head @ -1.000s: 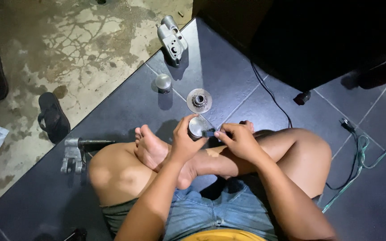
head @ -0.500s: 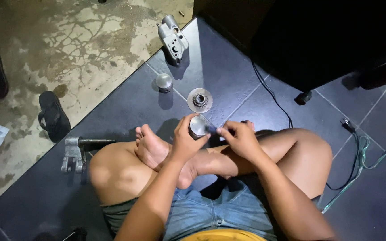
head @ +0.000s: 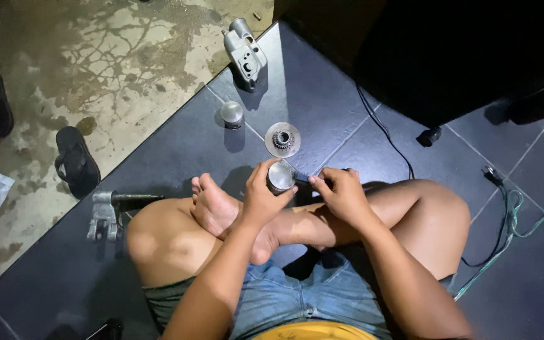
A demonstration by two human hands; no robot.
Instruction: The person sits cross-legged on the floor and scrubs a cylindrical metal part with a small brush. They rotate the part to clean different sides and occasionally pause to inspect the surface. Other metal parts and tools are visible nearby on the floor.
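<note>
Forearms angled inward over crossed legs, the left hand [head: 260,196] curls around a metal cylinder [head: 281,175] above the floor [head: 322,101], while the right hand [head: 342,194] pinches a dark tool [head: 301,181] against it.

The person sits cross-legged on the floor, both forearms reaching forward over the shins. The left hand [head: 264,196] is curled, fingers and thumb closed in a grip. The right hand [head: 342,194] is just beside it, knuckles up, fingertips pinched together toward the left.
</note>
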